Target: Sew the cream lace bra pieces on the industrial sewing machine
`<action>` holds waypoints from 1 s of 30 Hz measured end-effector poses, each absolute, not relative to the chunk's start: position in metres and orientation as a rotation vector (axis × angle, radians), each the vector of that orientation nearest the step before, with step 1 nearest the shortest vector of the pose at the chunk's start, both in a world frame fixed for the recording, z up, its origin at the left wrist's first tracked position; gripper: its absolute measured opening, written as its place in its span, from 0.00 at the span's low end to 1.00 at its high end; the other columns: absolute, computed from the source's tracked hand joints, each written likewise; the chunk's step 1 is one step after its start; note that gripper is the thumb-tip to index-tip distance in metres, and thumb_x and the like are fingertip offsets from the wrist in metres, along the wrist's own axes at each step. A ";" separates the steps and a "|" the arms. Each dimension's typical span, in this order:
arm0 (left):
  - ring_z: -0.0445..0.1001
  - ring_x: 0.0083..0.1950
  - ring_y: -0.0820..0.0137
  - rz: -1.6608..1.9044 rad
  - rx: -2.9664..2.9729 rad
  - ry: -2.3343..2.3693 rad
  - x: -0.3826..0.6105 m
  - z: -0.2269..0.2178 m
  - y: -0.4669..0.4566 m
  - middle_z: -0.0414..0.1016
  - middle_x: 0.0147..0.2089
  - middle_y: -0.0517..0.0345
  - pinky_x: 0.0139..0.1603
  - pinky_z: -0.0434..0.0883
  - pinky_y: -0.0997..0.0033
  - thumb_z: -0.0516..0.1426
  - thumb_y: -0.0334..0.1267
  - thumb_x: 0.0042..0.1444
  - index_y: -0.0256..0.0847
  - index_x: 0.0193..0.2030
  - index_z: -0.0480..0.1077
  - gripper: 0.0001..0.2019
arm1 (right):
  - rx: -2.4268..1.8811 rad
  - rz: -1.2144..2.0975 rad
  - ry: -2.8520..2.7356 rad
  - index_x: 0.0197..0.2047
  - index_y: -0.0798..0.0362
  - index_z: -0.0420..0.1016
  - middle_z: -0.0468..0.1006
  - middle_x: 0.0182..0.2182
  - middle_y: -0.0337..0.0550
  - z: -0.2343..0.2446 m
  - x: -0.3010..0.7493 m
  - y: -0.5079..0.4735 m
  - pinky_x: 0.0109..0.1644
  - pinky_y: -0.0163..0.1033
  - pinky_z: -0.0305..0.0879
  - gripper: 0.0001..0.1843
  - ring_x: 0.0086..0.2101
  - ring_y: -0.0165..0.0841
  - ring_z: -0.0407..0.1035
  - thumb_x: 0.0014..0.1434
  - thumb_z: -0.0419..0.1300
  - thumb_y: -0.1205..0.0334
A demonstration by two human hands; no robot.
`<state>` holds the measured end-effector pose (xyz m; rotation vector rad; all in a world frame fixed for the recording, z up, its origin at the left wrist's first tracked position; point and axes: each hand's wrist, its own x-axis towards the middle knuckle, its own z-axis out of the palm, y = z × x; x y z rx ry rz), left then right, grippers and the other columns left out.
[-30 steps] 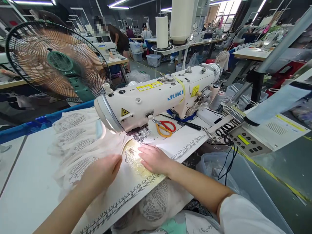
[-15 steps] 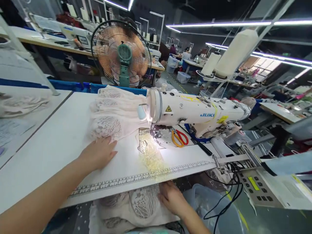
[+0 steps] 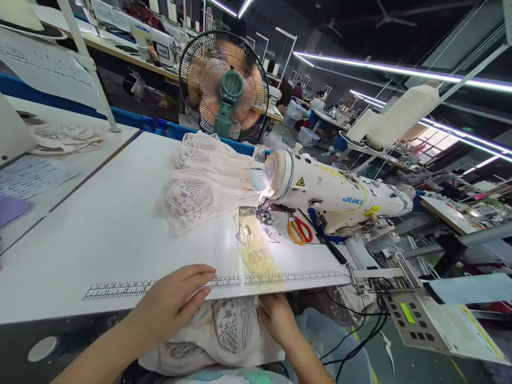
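Note:
My left hand [image 3: 176, 296] reaches over the front edge of the sewing table, fingers stretched out and thumb apart, holding nothing. It is above the printed ruler strip [image 3: 248, 281], close to a pale lace bra [image 3: 236, 325] lying below the table edge, over my lap. My right hand [image 3: 280, 317] is at the right side of that bra, fingers curled around its edge; the fingertips are partly hidden. More pale lace bra pieces [image 3: 192, 197] lie bunched on the table, running to the needle area of a white sewing machine [image 3: 320, 184].
Scissors with red and orange handles [image 3: 300, 230] lie by the machine bed. Yellowish tape [image 3: 258, 250] covers part of the tabletop. A large fan [image 3: 228, 85] stands behind the table. At right are a control panel [image 3: 412, 314], black cables and a plastic bin [image 3: 340, 346].
My left hand has left the lace pieces on the table and come back toward the front edge, near the bra on my lap. My right hand stays at the bra. The view has shifted.

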<state>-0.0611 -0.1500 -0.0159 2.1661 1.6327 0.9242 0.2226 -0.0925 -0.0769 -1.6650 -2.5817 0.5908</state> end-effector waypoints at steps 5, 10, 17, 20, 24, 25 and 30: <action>0.76 0.49 0.66 0.978 2.017 1.591 -0.051 -0.020 -0.169 0.79 0.49 0.59 0.51 0.73 0.71 0.46 0.45 0.62 0.54 0.49 0.74 0.17 | -1.709 0.610 -2.626 0.35 0.52 0.73 0.78 0.35 0.50 -0.070 0.223 -0.099 0.37 0.39 0.67 0.09 0.37 0.42 0.74 0.56 0.53 0.73; 0.78 0.46 0.68 0.969 1.986 1.512 -0.052 -0.026 -0.171 0.80 0.45 0.62 0.48 0.74 0.75 0.47 0.47 0.61 0.55 0.47 0.74 0.16 | -1.428 0.698 -2.729 0.32 0.49 0.64 0.76 0.27 0.43 -0.039 0.232 -0.108 0.28 0.35 0.60 0.06 0.28 0.37 0.71 0.60 0.50 0.65; 0.65 0.64 0.54 0.805 1.757 1.238 -0.010 -0.030 -0.163 0.66 0.65 0.50 0.63 0.65 0.57 0.59 0.53 0.50 0.49 0.66 0.58 0.36 | -0.751 0.594 -2.426 0.38 0.47 0.62 0.73 0.28 0.40 0.052 0.240 -0.115 0.34 0.35 0.63 0.08 0.29 0.33 0.68 0.67 0.45 0.59; 0.71 0.58 0.53 0.844 1.421 1.109 0.010 -0.015 -0.152 0.73 0.58 0.51 0.59 0.69 0.55 0.61 0.56 0.45 0.47 0.61 0.64 0.36 | -0.805 0.697 -2.328 0.34 0.48 0.63 0.70 0.26 0.39 0.074 0.244 -0.102 0.32 0.35 0.60 0.11 0.27 0.31 0.65 0.67 0.48 0.54; 0.80 0.40 0.56 1.051 0.761 1.129 0.005 0.023 -0.129 0.81 0.43 0.52 0.41 0.78 0.55 0.61 0.57 0.42 0.45 0.60 0.62 0.38 | -0.920 1.332 -2.102 0.40 0.50 0.64 0.63 0.24 0.33 0.070 0.244 -0.071 0.26 0.32 0.53 0.24 0.23 0.26 0.57 0.55 0.59 0.38; 0.80 0.38 0.56 1.131 0.656 1.159 -0.001 0.036 -0.123 0.81 0.41 0.53 0.38 0.78 0.55 0.63 0.55 0.41 0.45 0.60 0.62 0.39 | -0.889 1.499 -2.062 0.45 0.51 0.64 0.62 0.24 0.31 0.065 0.242 -0.062 0.25 0.31 0.52 0.29 0.23 0.25 0.55 0.51 0.63 0.37; 0.80 0.39 0.55 1.493 0.431 1.336 -0.039 0.084 -0.106 0.82 0.40 0.54 0.37 0.79 0.57 0.60 0.51 0.44 0.45 0.56 0.69 0.31 | -0.663 1.733 -2.096 0.56 0.52 0.60 0.63 0.28 0.32 0.043 0.220 -0.021 0.29 0.30 0.56 0.31 0.27 0.24 0.58 0.54 0.65 0.50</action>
